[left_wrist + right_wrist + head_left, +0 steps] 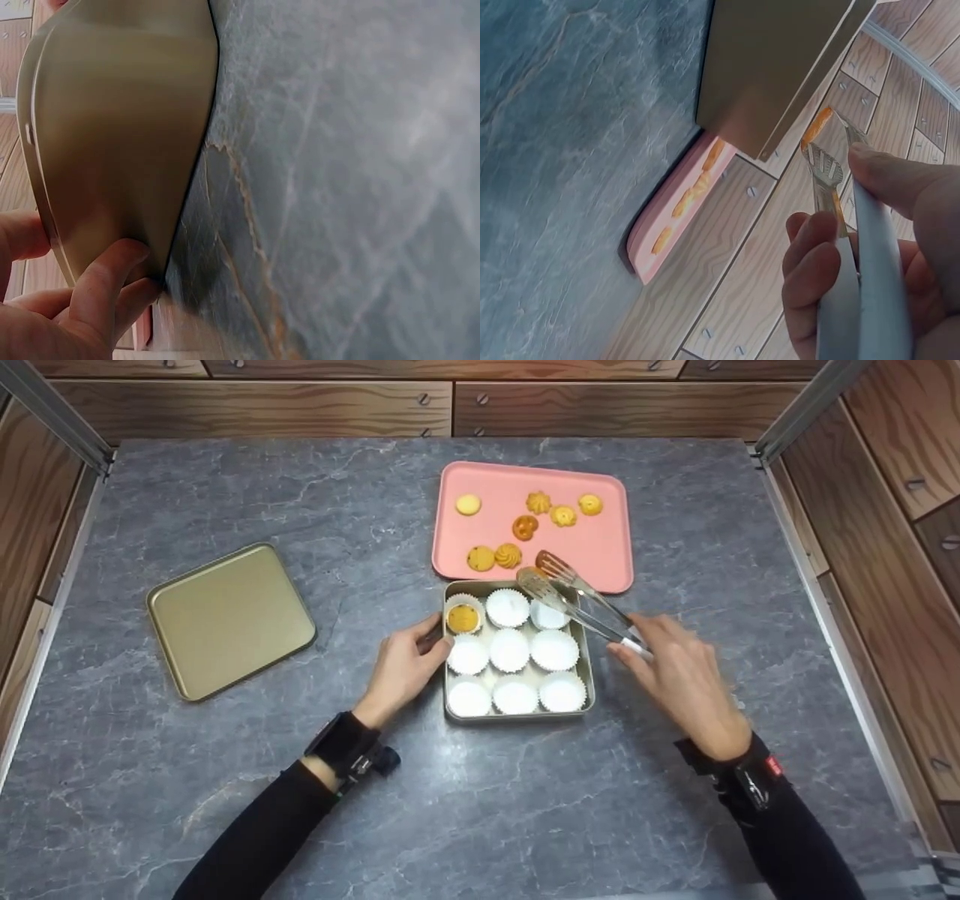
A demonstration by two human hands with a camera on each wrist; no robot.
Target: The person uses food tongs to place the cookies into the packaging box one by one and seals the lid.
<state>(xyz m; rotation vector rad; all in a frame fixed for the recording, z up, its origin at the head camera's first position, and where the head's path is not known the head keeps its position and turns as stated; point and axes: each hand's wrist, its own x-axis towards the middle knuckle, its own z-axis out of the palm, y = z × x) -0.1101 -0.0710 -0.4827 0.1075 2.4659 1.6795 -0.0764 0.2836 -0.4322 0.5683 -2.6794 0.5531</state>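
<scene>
A square gold tin holds rows of white paper cups. One round cookie sits in the far-left cup. My left hand grips the tin's left side near its far corner, fingers against the outer wall. In my right hand is a pair of metal tongs with slotted tips and pale handles. Between the tips is a golden-brown cookie, raised above the tin's far-right part, where the tongs partly cover a cup.
Behind the tin lies a pink tray with several cookies, among them a pretzel-shaped one and a swirled one. A gold lid rests on the grey marbled table to the left. Wood-patterned panels border the table.
</scene>
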